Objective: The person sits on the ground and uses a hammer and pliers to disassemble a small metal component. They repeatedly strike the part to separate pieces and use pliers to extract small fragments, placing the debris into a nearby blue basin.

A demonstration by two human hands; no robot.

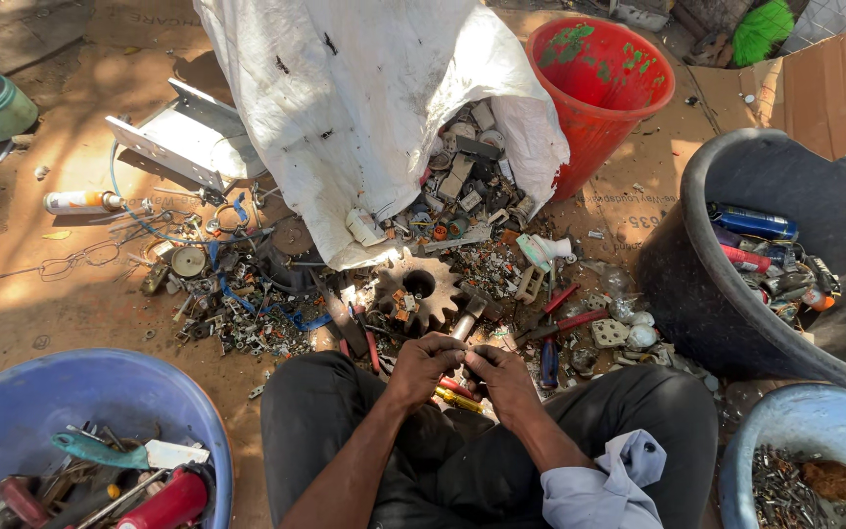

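My left hand (421, 364) and my right hand (501, 372) meet in front of my knees, fingers closed around a small metal part (461, 348) held between them; its shape is mostly hidden. Just beyond the hands a hammer (469, 315) lies on the ground next to a rusty toothed gear (417, 287). Under the hands lie red and yellow tool handles (457, 393). I sit with my dark-trousered legs spread on the ground.
A white sack (364, 108) spills scrap metal. A red bucket (601, 88) stands behind it. A black tub (727, 313) of cans is at right, a blue basin (70, 392) of tools lower left, a pale blue bowl (785, 421) of screws lower right.
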